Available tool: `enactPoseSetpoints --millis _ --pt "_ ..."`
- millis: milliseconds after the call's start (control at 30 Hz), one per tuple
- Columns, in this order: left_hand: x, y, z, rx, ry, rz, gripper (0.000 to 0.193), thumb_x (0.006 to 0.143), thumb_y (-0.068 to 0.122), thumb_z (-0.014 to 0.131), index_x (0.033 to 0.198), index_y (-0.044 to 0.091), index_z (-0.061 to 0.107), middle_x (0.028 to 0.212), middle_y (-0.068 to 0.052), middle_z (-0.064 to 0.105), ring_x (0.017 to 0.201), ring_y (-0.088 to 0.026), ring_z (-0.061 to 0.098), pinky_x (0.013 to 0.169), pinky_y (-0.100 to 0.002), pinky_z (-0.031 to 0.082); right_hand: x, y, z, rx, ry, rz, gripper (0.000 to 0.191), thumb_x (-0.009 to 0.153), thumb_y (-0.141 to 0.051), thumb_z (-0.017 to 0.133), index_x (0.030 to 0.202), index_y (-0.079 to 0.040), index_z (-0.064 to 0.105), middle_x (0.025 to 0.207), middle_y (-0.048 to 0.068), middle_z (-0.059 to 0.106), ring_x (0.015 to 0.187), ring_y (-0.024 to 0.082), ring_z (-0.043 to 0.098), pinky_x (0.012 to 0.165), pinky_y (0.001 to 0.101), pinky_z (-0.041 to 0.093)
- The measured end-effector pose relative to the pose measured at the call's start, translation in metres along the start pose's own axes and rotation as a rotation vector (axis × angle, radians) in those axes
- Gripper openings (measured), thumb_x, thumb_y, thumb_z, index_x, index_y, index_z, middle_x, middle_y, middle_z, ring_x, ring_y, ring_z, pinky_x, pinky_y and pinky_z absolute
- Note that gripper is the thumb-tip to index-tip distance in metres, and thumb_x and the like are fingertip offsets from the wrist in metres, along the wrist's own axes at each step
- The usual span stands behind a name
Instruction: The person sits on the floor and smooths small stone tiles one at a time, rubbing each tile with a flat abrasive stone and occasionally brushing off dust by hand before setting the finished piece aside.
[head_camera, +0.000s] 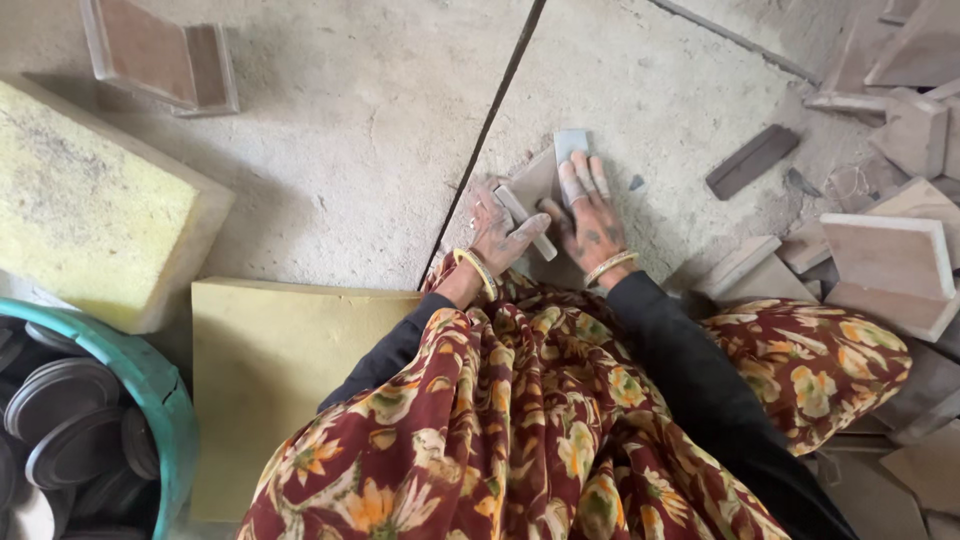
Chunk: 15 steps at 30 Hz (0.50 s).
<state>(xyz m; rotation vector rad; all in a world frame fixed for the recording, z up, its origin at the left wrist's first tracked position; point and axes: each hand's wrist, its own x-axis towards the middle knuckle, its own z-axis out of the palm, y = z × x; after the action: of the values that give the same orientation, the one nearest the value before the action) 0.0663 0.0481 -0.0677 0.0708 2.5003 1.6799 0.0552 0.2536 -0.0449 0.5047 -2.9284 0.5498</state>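
While the person sat on the dusty floor, items stood thus:

Left hand (497, 232): closed round a thin flat slat (528, 222), thumb over it; the slat lay angled across the near edge of the board.
Right hand (590, 218): flat, fingers (572, 184) spread, pressing a small grey pad (571, 144) onto the board; two fingertips looked taped.
Board (535, 178): pale flat piece on the floor, just beyond the knees, betw. both hands, beside the dark floor joint (492, 125).
Bangles: one on each wrist, close to the work.
Lap: floral cloth (520, 420), hem touching the board's near side.
Stock, right: stacked pale pieces (885, 265), one dark bar (752, 161), well apart from the hands.
Left side: yellow foam block (95, 205), yellow sheet (275, 370), teal tub (160, 390) w/ dark discs (65, 415).
Method note (judgement): rubbing would go best w/ the pad kept flat under all fingers, even pressure, strokes along the board; left hand should pin the slat so nothing slid; cloth & bangles wanted keeping off the rubbed face.
Risk (judgement): tilted pad could round an edge; dust hid the surface, so wiping betw. passes seemed wise.
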Motion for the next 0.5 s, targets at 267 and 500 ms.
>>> enactPoseSetpoints --millis 267,500 --pt "-0.015 0.039 -0.004 -0.144 -0.072 0.02 0.086 0.073 0.042 0.09 0.136 0.012 0.038 0.155 -0.026 0.03 0.145 -0.042 0.038 0.114 -0.062 0.042 -0.006 0.038 0.012 0.562 0.008 0.604 0.047 0.115 -0.034 0.046 0.15 -0.005 0.058 0.106 0.017 0.064 0.09 0.029 0.06 0.078 0.0475 0.052" --pt "-0.005 0.054 -0.021 -0.38 0.019 0.178 0.108 0.066 0.033 0.095 0.149 0.017 0.029 0.139 -0.016 0.049 0.133 -0.032 0.054 0.114 -0.052 0.053 -0.011 0.043 -0.022 1.135 0.507 0.49 0.045 0.121 -0.028 0.053 0.152 0.003 0.057 0.138 0.009 0.068 0.12 0.013 0.066 0.101 0.0308 0.056"
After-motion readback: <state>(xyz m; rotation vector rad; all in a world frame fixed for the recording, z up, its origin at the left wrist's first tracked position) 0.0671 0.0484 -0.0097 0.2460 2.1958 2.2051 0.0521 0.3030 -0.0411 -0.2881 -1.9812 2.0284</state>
